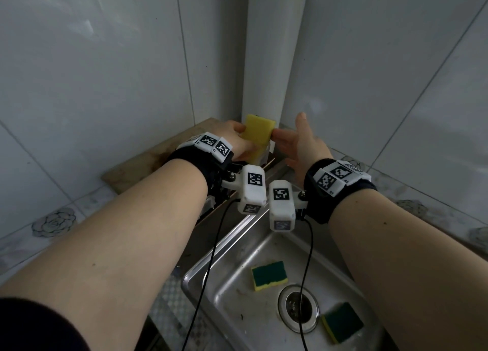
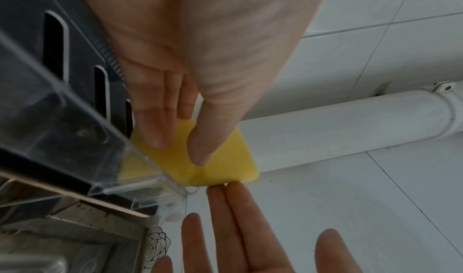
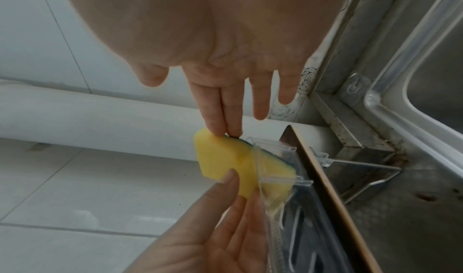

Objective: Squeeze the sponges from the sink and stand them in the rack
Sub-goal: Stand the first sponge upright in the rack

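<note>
A yellow sponge (image 1: pixel 260 130) with a green scouring back stands on edge in the corner, its lower part inside the clear plastic rack (image 1: pixel 266 158). My left hand (image 1: pixel 241 137) lays its straight fingers (image 2: pixel 150 132) and thumb on the sponge's (image 2: pixel 225 164) yellow face, which dents beside the thumb tip. My right hand (image 1: pixel 295 142) is spread, and two fingertips (image 3: pixel 220 126) touch the sponge's (image 3: pixel 218 158) far edge above the rack's wall (image 3: pixel 283 158). Two more yellow-and-green sponges lie green side up in the steel sink (image 1: pixel 237 245), one (image 1: pixel 269 275) in the middle and one (image 1: pixel 342 321) right of the drain.
A white pipe (image 1: pixel 266 60) runs up the tiled corner right behind the rack. A worn wooden board (image 1: pixel 148 163) lies on the counter under my left wrist. The drain (image 1: pixel 298 308) sits at the sink's near end. Two black cables (image 1: pixel 211 258) hang from my wrists over the basin.
</note>
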